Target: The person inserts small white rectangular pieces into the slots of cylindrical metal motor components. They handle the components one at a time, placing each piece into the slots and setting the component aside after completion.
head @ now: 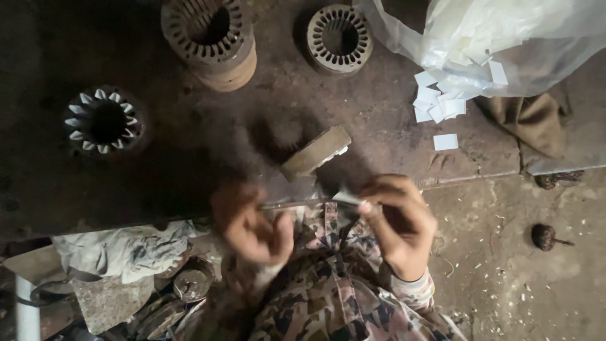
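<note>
My left hand (pixel 252 227) and right hand (pixel 399 222) both pinch a thin metal rod (pixel 297 203) with a small pale paper slip (pixel 347 197) at its right end, just by my right fingertips (pixel 366 206). Blurred, so the exact grip on the slip is hard to tell. Left hand is closed round the rod's left end, right closed on the slip end. The rod looks stiff and light, best held at both ends as now; the slip looks thin, soft, easy to crease, so I'd take it by the edges. Just beyond my hands lies a flat block (pixel 315 151). Farther beyond my left is a slotted stator core (pixel 106 121) with white slips in its slots; beyond my right, loose white slips (pixel 439 104) under a plastic bag (pixel 505 44).
</note>
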